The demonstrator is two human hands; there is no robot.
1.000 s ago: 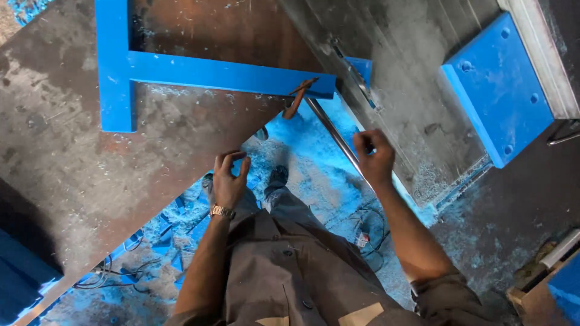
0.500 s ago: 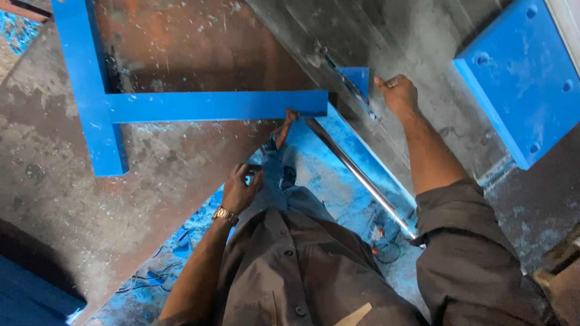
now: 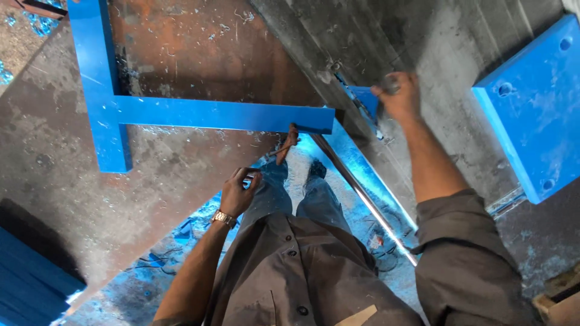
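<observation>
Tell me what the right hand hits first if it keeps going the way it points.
The right hand points up the grey metal plate. It already touches a small blue bracket; beyond that, only bare plate shows, though depth is unclear.

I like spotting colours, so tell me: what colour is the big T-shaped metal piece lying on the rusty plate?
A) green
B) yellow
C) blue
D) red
C: the T-shaped metal piece is painted bright blue and lies flat on the rusty brown plate, its long bar ending just above the person's left hand.
</observation>
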